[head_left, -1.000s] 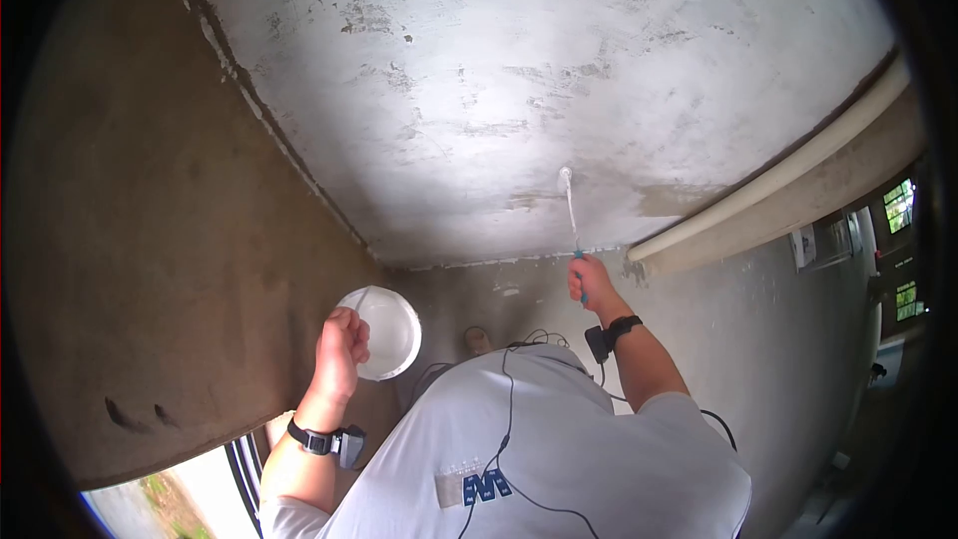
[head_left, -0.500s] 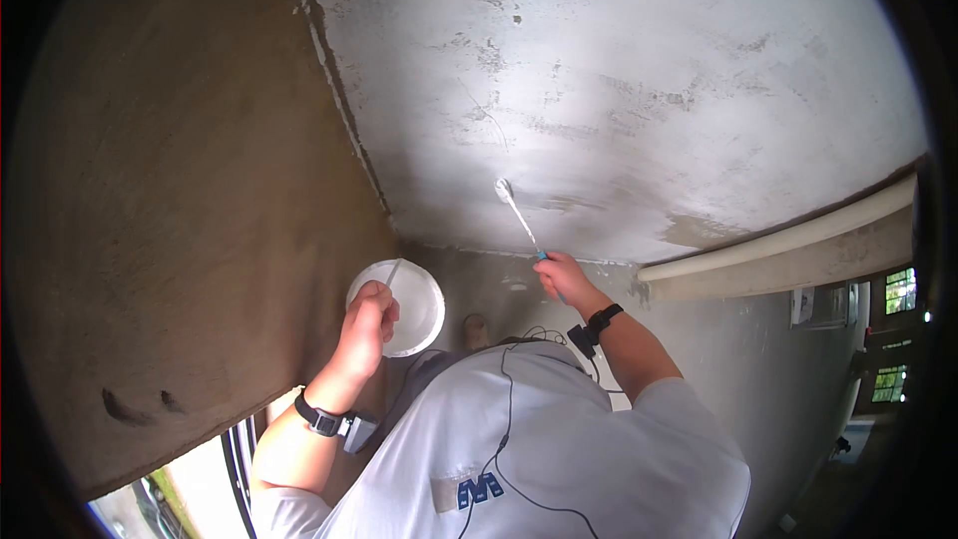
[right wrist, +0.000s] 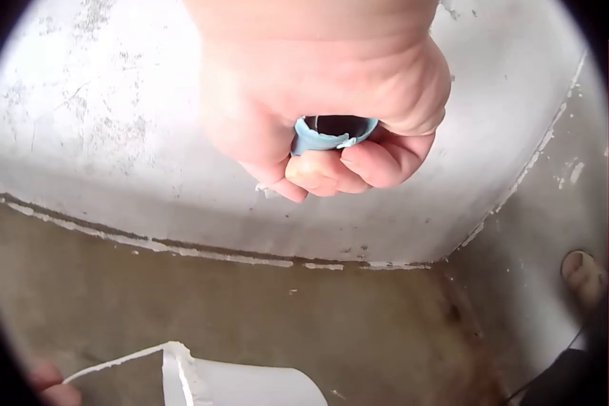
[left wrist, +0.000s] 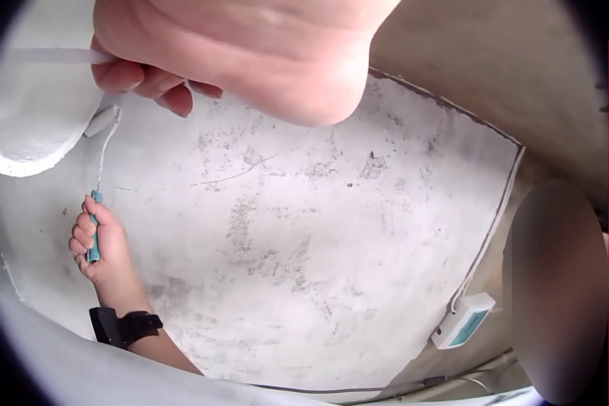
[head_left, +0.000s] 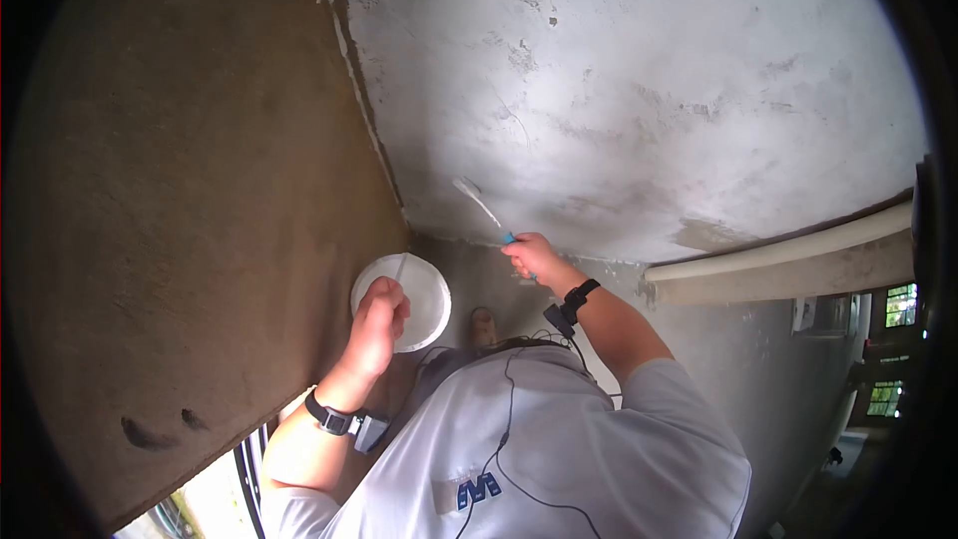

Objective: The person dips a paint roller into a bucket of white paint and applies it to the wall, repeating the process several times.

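My left hand point(head_left: 377, 324) grips the handle of a white bucket point(head_left: 434, 304), which hangs low beside the brown wall. In the right wrist view the bucket's thin handle point(right wrist: 119, 360) runs up to the left fingers. My right hand point(head_left: 534, 258) is wrapped around the blue grip of a small paint roller point(head_left: 466, 186). Its white-coated head lies against the lower part of the white, patchy wall point(head_left: 619, 70), up and left of the hand. Seen from the right wrist, the hollow butt of the blue grip point(right wrist: 324, 137) pokes out between palm and curled fingers.
A bare brown wall point(head_left: 210, 140) meets the white one at a corner on the left. Along the right runs a pale pipe point(head_left: 778, 252). Cables point(head_left: 507, 409) hang over the person's shirt, and a shoe point(head_left: 483, 327) stands on the floor below.
The right hand and paint roller have moved left along the white wall, toward the corner. The left hand still holds the bucket; the head view has shifted.
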The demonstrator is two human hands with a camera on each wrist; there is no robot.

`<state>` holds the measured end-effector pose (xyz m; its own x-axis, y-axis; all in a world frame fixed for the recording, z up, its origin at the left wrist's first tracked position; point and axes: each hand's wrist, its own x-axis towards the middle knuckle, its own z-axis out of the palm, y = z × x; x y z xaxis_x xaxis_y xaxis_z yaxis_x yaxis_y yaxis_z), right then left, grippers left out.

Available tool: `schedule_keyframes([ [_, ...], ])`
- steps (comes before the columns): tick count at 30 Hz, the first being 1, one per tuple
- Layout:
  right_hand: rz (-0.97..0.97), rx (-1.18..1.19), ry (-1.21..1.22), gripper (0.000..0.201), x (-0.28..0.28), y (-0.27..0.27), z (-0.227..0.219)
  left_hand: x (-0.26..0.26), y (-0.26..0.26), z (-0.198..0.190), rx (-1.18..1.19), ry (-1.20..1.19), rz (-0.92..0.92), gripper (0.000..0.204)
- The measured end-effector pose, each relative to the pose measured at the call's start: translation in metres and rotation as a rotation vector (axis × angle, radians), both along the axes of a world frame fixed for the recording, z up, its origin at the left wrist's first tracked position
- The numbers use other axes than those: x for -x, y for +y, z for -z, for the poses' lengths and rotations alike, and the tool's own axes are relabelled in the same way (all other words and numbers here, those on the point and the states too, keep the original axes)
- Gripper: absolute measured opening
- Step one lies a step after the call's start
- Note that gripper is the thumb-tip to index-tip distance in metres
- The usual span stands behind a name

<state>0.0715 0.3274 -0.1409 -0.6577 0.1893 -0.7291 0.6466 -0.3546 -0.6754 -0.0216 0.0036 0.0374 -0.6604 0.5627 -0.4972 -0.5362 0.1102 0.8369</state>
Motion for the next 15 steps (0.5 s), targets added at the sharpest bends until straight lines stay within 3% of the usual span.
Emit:
schedule_keyframes([
  [10, 0.284, -0.035, 0.071, 0.018, -0.123, 0.046, -0.045, -0.006, -0.005, 0.012, -0.045, -0.045, -0.004, 0.023],
  [15, 0.395, -0.078, 0.094, 0.019, -0.151, 0.047, -0.054, -0.012, -0.004, 0.014, -0.045, -0.041, 0.022, 0.023],
])
